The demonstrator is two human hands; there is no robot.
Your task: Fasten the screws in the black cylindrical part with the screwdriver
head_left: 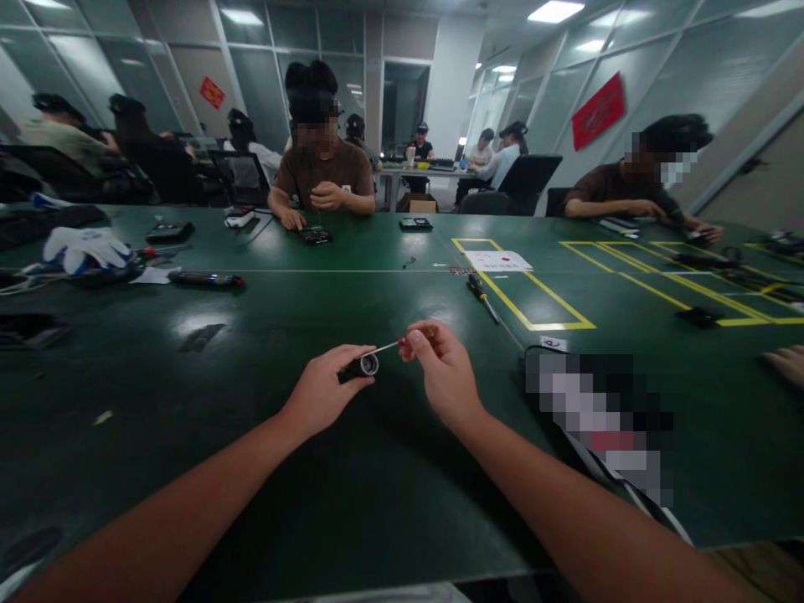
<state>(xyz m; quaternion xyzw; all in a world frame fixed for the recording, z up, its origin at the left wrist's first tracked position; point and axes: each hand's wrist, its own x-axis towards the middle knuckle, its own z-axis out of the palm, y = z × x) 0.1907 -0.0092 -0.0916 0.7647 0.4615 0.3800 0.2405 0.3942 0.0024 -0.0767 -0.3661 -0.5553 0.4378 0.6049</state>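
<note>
My left hand (323,389) grips a small black cylinder with a silver round end (363,365), held just above the green table (251,469). My right hand (440,368) pinches a thin white stick (384,347) whose tip meets the cylinder's silver end. Both hands hover over the middle of the table, close together.
A screwdriver (482,297) lies beyond my right hand beside yellow tape lines (533,322). A blurred dark object (596,419) sits at the right. White gloves (85,248) and a pen-like tool (206,279) lie at the far left. People work across the table; another person's hand (785,364) rests at the right edge.
</note>
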